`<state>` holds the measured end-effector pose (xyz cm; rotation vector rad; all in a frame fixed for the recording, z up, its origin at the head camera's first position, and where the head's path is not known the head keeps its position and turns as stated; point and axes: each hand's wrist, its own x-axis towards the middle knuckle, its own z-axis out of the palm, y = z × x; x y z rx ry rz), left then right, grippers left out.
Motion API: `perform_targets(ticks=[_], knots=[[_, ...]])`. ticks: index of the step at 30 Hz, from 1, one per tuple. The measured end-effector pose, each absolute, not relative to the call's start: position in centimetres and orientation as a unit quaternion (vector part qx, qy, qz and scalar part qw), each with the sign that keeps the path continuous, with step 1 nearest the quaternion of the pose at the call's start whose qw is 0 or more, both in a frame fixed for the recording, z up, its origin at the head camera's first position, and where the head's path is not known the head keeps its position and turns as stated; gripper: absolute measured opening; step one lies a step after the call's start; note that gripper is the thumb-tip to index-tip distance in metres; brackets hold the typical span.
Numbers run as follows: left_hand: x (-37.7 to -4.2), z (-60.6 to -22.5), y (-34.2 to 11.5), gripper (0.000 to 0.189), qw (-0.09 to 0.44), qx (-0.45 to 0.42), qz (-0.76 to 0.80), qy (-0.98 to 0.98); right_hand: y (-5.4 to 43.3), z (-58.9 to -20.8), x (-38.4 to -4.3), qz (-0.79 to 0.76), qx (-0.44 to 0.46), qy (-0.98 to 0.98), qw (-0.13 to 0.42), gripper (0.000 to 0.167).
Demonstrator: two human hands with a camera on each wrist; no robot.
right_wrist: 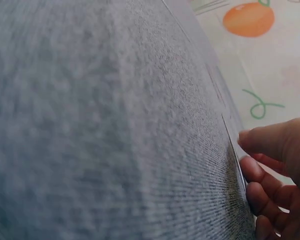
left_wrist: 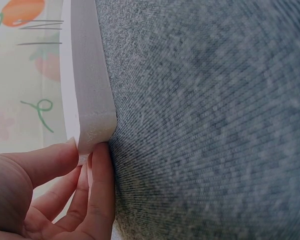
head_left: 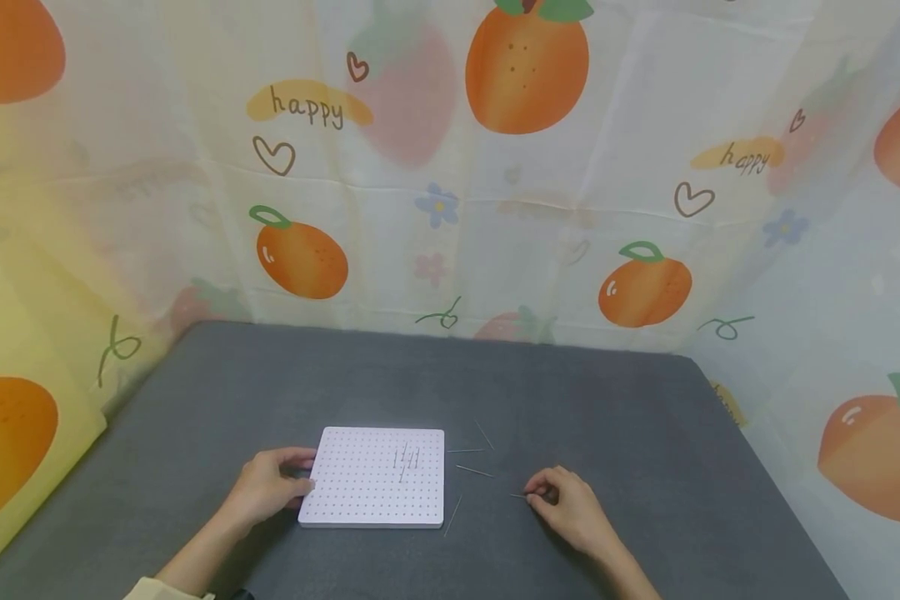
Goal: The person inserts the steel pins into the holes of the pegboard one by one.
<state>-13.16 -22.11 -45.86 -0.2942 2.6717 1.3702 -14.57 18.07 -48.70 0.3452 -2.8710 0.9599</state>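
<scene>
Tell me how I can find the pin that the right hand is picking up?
Look at the gray table and find the white board with holes near its front edge. Several thin metal pins lie loose on the cloth to the board's right. The one you want, the pin, is farthest right, and it alone sits at the fingertips of the right hand.

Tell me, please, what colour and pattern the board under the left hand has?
The pegboard is white, with a regular grid of small holes; the head view shows it best.
</scene>
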Motion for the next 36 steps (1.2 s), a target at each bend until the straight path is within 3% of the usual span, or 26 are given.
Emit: perform_targets(ticks=[19, 36], knots=[[-13.07, -45.69, -21.89, 0.045, 0.061, -0.101, 0.446, 0.887, 17.85, -48.76, -14.23, 0.291, 0.091, -0.952, 0.032, 0.014], [-13.18, -46.06, -22.07, 0.046, 0.063, -0.102, 0.438, 0.891, 17.48, -48.36, -14.07, 0.263, 0.096, -0.959, 0.051, 0.014]])
